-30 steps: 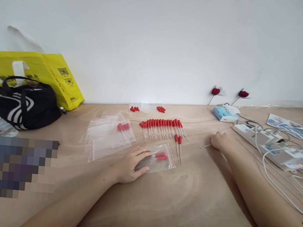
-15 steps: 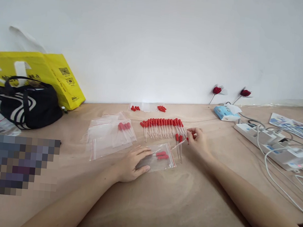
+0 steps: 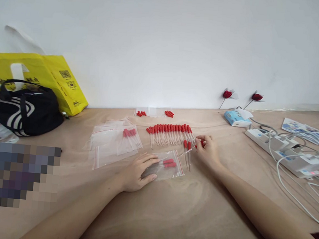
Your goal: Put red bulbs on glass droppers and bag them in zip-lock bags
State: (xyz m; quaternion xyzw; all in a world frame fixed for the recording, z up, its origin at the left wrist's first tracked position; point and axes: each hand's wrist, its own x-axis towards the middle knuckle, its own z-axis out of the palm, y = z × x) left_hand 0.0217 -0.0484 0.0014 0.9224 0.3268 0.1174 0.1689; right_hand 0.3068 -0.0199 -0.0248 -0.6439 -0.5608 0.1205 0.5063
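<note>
My left hand [image 3: 139, 171] lies with fingers and thumb apart on a clear zip bag [image 3: 177, 172], in which two droppers with red bulbs [image 3: 169, 162] show. My right hand [image 3: 208, 151] is closed on the red bulb of a dropper [image 3: 199, 145]. Its clear stem slants down to the left, towards the bag's edge. Just beneath it, two loose droppers [image 3: 189, 146] lie side by side. Behind them stretches a row of several droppers [image 3: 171, 128], red bulbs away from me. The left fingertips rest near the droppers' stems inside the bag.
Clear zip bags [image 3: 111, 154] overlap at the left, with three droppers [image 3: 129, 132] on or in them. Bagged droppers [image 3: 141, 114] lie by the wall. A power strip [image 3: 282, 154] with cables and a blue tissue pack [image 3: 233, 118] stand right; a black bag [image 3: 37, 110] and yellow bag [image 3: 70, 85] left.
The view has shifted slightly. More of the held dropper's red bulb shows at my right fingertips. My left hand stays on the zip bag.
</note>
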